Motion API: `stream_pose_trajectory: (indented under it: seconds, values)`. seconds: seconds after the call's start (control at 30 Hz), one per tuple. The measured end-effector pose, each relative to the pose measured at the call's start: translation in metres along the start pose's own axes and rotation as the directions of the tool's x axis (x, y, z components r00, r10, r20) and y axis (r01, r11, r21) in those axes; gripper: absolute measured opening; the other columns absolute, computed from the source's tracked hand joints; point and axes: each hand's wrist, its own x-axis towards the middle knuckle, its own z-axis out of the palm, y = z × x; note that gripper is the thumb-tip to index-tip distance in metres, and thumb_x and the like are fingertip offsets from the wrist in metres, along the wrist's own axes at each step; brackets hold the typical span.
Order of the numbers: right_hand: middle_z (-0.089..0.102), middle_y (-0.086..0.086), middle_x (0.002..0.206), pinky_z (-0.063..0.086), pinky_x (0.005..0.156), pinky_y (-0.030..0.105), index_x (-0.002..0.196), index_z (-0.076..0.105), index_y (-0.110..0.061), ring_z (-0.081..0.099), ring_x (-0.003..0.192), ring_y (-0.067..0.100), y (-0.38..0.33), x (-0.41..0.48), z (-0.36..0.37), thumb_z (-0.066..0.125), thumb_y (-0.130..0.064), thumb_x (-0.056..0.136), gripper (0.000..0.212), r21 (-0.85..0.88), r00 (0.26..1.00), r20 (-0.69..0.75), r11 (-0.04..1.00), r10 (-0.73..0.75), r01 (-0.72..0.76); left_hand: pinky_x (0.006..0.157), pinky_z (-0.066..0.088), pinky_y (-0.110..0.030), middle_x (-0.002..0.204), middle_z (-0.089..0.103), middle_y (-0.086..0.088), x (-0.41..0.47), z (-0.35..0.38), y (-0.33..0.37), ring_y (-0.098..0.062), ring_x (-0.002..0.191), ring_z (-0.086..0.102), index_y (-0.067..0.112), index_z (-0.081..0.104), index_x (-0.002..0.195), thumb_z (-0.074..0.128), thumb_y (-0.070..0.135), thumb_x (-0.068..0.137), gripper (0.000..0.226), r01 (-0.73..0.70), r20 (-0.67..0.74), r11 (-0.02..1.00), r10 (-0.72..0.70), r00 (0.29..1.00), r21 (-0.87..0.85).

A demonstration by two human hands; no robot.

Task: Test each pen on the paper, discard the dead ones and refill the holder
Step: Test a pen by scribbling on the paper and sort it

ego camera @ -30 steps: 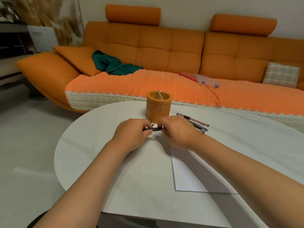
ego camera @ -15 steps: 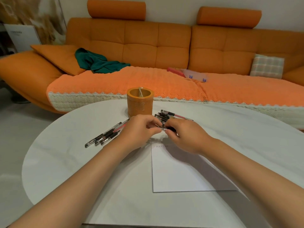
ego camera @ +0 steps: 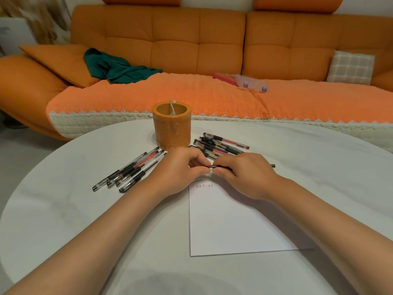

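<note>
One view only: a wide-angle camera worn on the head, facing forward and down, close above the worktop (ego camera: pixel 63 209). The left hand (ego camera: pixel 180 169) and right hand (ego camera: pixel 244 175) meet near frame centre, both reaching in from the bottom edge. Beyond the hands a sofa (ego camera: pixel 191 50) fills the top, seemingly bowed by the lens.

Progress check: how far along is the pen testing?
Done: test marks sit at the top of the paper, and pens lie in a left pile and a right pile beside the holder. In hand: left hand and right hand both pinch one pen near the marks. Left: no pens stick out of the holder, so refilling hasn't started; which pile is dead is unclear.
</note>
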Motion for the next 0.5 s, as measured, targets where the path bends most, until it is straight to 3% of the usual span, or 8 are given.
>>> stream_pose_trajectory:
  seconds: [0.1, 0.17, 0.23, 0.3, 0.33, 0.4, 0.47, 0.5]
  values:
    - [0.069, -0.012, 0.096, 0.047, 0.074, 0.036, 0.130, 0.051, -0.040, 0.060, 0.092, 0.017, -0.002, 0.001, -0.003, 0.039, -0.052, 0.101, 0.034, 0.085, 0.994, 0.092, 0.994, 0.064, -0.072, 0.071, 0.054, -0.026, 0.080, 0.070, 0.014, 0.000, -0.002, -0.004, -0.004, 0.076, 0.063, 0.028, 0.072, 0.086, 0.076, 0.020, 0.085, 0.009, -0.004, 0.002, 0.999, 0.004, 1.000, 0.047]
    - [0.063, -0.011, 0.088, 0.044, 0.073, 0.038, 0.139, 0.037, -0.036, 0.055, 0.086, 0.020, 0.002, 0.000, -0.008, 0.040, -0.037, 0.103, 0.036, 0.207, 0.988, 0.121, 0.971, 0.095, -0.119, 0.071, 0.053, -0.031, 0.081, 0.067, 0.015, 0.000, -0.004, -0.008, -0.005, 0.075, 0.061, 0.030, 0.069, 0.086, 0.073, 0.022, 0.086, 0.009, -0.003, -0.005, 0.994, 0.004, 1.000, 0.106]
    - [0.057, -0.002, 0.082, 0.041, 0.069, 0.041, 0.124, 0.038, -0.033, 0.050, 0.077, 0.023, 0.005, -0.002, -0.014, 0.042, -0.015, 0.100, 0.030, 0.362, 0.989, 0.116, 0.923, 0.097, -0.133, 0.070, 0.053, -0.033, 0.080, 0.064, 0.018, -0.001, -0.006, -0.012, -0.003, 0.071, 0.059, 0.031, 0.067, 0.087, 0.073, 0.025, 0.086, 0.008, 0.009, 0.010, 0.985, -0.011, 1.000, 0.171]
    - [0.058, -0.005, 0.079, 0.040, 0.066, 0.035, 0.105, 0.051, -0.025, 0.049, 0.069, 0.014, 0.006, -0.003, -0.019, 0.047, -0.002, 0.097, 0.025, 0.518, 0.986, 0.088, 0.839, 0.140, -0.165, 0.069, 0.054, -0.032, 0.078, 0.062, 0.020, -0.002, -0.007, -0.013, 0.000, 0.071, 0.058, 0.034, 0.066, 0.087, 0.073, 0.031, 0.086, 0.007, 0.014, 0.031, 0.970, -0.022, 0.999, 0.242]
    - [0.061, -0.009, 0.075, 0.042, 0.064, 0.030, 0.098, 0.060, -0.020, 0.052, 0.066, 0.010, 0.005, -0.003, -0.021, 0.050, 0.000, 0.096, 0.022, 0.629, 0.980, 0.090, 0.752, 0.180, -0.196, 0.069, 0.053, -0.032, 0.078, 0.062, 0.020, -0.002, -0.006, -0.013, 0.001, 0.072, 0.058, 0.035, 0.066, 0.087, 0.072, 0.033, 0.086, 0.007, 0.009, 0.038, 0.962, -0.021, 0.999, 0.274]
    - [0.069, -0.003, 0.077, 0.052, 0.066, 0.031, 0.099, 0.073, -0.011, 0.064, 0.069, 0.014, 0.002, -0.004, -0.022, 0.054, 0.001, 0.097, 0.022, 0.844, 0.958, 0.141, 0.476, 0.249, -0.248, 0.069, 0.052, -0.033, 0.079, 0.059, 0.021, -0.002, -0.005, -0.013, 0.000, 0.077, 0.056, 0.036, 0.064, 0.087, 0.070, 0.034, 0.086, 0.007, -0.006, 0.044, 0.946, -0.008, 0.999, 0.323]
    - [0.071, 0.012, 0.088, 0.054, 0.074, 0.037, 0.113, 0.071, -0.006, 0.068, 0.077, 0.025, 0.002, -0.005, -0.019, 0.046, 0.002, 0.100, 0.030, 0.943, 0.941, 0.212, 0.197, 0.265, -0.268, 0.069, 0.051, -0.033, 0.080, 0.058, 0.021, -0.002, -0.004, -0.015, 0.000, 0.079, 0.055, 0.037, 0.061, 0.086, 0.067, 0.031, 0.086, 0.008, -0.021, 0.045, 0.936, 0.005, 0.999, 0.351]
    - [0.069, 0.016, 0.091, 0.053, 0.075, 0.039, 0.118, 0.069, -0.003, 0.067, 0.080, 0.029, 0.004, -0.005, -0.017, 0.038, 0.006, 0.100, 0.036, 0.958, 0.937, 0.234, 0.105, 0.261, -0.268, 0.070, 0.050, -0.033, 0.082, 0.059, 0.020, -0.002, -0.003, -0.016, -0.001, 0.081, 0.054, 0.038, 0.060, 0.086, 0.065, 0.029, 0.086, 0.010, -0.025, 0.050, 0.935, 0.008, 0.999, 0.354]
